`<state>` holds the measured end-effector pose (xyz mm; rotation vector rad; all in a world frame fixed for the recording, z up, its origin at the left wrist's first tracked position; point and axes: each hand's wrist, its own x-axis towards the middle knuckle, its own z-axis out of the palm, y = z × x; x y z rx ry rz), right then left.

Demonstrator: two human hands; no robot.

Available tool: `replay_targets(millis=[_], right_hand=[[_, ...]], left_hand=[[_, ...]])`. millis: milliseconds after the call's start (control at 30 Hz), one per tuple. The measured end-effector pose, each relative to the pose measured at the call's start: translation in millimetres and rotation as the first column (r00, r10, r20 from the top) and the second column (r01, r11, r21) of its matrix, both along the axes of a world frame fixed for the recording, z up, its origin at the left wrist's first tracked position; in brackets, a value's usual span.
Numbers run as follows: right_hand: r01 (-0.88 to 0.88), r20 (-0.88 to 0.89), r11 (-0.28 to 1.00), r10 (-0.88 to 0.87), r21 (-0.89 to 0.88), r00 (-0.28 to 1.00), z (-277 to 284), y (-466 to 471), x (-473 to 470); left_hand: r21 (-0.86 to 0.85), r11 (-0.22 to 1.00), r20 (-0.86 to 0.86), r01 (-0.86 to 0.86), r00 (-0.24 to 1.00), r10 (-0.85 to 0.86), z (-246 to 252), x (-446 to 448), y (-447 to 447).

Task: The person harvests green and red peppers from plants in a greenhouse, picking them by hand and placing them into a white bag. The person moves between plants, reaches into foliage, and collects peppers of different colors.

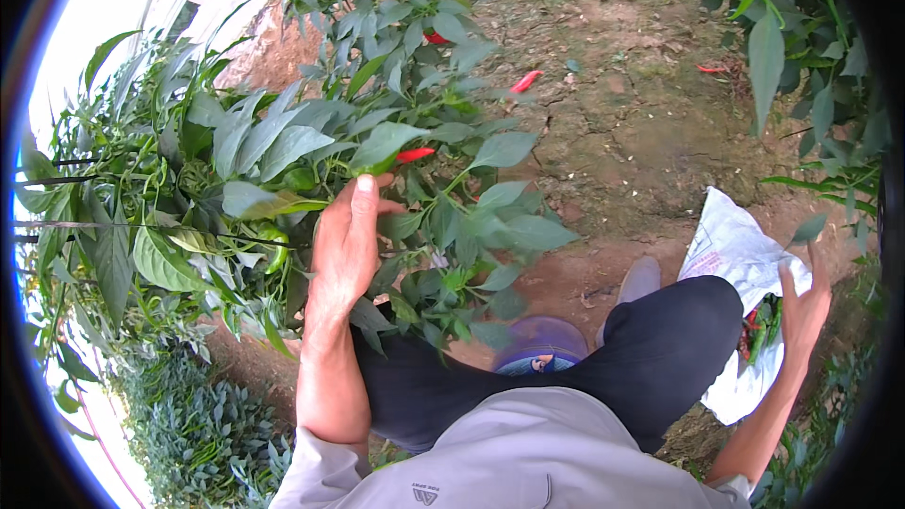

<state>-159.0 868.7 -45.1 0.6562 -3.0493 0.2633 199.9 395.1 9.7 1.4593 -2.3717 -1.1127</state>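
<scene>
My left hand (346,240) reaches into a chili pepper plant (283,148), its thumb raised against a green leaf (387,145). Part of its fingers is hidden by foliage, so I cannot tell whether it grips anything. A red chili pepper (415,155) pokes out just beyond the thumb. On the other side, my right hand (806,304) is over a white woven sack (728,240), fingers spread. A loose green leaf (808,229) appears by its fingertips; whether they touch is unclear. Inside the sack's mouth lie red and green chili peppers (760,332).
Beneath me is a round purple seat or bucket (544,339), between my knees. Cracked soil (601,134) forms a path ahead, with a red chili pepper (525,81) over it. More pepper plants (813,49) border the right. Dark support lines (141,225) cross the left foliage.
</scene>
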Motion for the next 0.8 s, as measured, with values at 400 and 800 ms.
replay_targets(millis=[400,800], right_hand=[[-0.683,0.179,0.270,0.963,-0.679,0.202,-21.2,-404.4,141.0],[-0.784,0.128,0.130,0.990,-0.607,0.065,-60.2,-480.0,191.4]], left_hand=[[0.311,0.905,-0.291,-0.290,0.877,0.381,5.7,-9.0,3.0],[0.416,0.872,-0.446,-0.256,0.778,0.442,2.5,-15.7,0.8]])
